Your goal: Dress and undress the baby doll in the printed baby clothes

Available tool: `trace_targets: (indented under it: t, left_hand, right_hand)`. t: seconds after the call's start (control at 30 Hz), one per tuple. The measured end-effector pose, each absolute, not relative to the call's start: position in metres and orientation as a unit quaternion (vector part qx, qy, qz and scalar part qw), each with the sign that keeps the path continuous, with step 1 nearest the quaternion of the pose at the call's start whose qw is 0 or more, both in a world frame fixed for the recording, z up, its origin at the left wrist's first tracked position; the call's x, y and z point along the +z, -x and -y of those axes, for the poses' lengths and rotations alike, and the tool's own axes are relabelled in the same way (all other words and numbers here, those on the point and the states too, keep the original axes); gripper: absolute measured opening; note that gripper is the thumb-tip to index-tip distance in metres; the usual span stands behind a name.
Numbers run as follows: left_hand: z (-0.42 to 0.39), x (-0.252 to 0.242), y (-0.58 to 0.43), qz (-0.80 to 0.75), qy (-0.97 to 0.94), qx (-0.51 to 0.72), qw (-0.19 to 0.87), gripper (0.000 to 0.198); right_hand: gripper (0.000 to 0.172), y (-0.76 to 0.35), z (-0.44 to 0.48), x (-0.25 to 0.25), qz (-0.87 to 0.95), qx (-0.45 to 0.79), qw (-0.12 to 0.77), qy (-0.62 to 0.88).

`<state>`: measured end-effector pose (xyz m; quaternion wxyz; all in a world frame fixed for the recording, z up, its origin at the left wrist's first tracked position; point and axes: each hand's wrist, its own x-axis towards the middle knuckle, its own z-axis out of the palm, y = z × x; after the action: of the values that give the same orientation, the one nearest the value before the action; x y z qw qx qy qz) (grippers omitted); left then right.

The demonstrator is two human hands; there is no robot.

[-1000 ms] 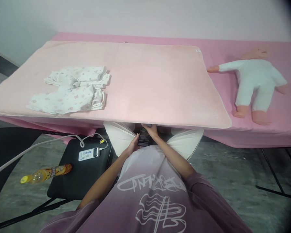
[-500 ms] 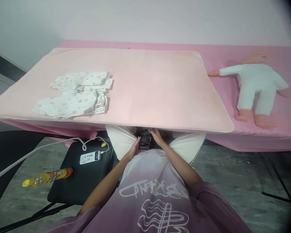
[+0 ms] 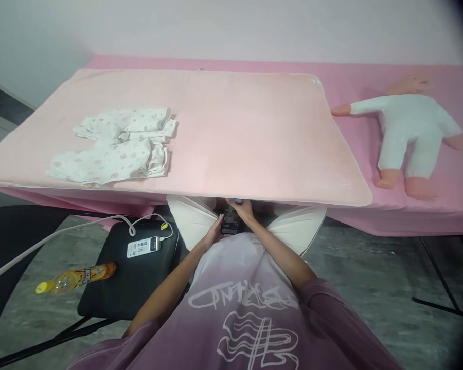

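A dark smartphone (image 3: 230, 222) with a lit screen rests over my lap, just below the table's front edge. My left hand (image 3: 215, 230) is closed around its left side. At its upper right, my right hand (image 3: 242, 208) grips the phone, with a finger or thumb reaching across the upper screen. The far end of the phone and some fingertips are partly hidden by the hand and the table edge.
White patterned baby clothes (image 3: 116, 146) lie on a pale pink mat (image 3: 247, 133). A baby doll (image 3: 411, 128) in white lies on the right. Left of me, a black stool (image 3: 111, 293) bears a yellow-capped bottle (image 3: 77, 277) and a white cabled device (image 3: 143, 246).
My right thumb or finger has moved left across the upper part of the phone screen. The view has shifted slightly; the clothes, doll and bottle stay in place.
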<state>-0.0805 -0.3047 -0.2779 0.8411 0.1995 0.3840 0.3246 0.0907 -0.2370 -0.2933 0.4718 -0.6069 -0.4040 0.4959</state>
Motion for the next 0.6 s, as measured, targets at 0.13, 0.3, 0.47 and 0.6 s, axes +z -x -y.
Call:
trace_targets:
  t: [0.13,0.3,0.47,0.6]
  left_hand:
    - [0.305,-0.275,0.079,-0.39,-0.205,0.321,0.838,0.064]
    - [0.305,-0.275,0.079,-0.39,-0.196,0.322,0.84,0.066]
    - [0.304,-0.28,0.081,-0.382,-0.18,0.323,0.847,0.069]
    - [0.304,-0.277,0.082,-0.393,-0.19,0.325,0.839,0.067]
  right_hand:
    - [0.063,-0.09,0.236,-0.297,0.4,0.488,0.481,0.608]
    - [0.055,-0.096,0.239,-0.297,0.401,0.507,0.491,0.583]
    - [0.047,-0.109,0.25,-0.293,0.413,0.561,0.497,0.517]
    - [0.046,-0.111,0.256,-0.295,0.41,0.598,0.493,0.48]
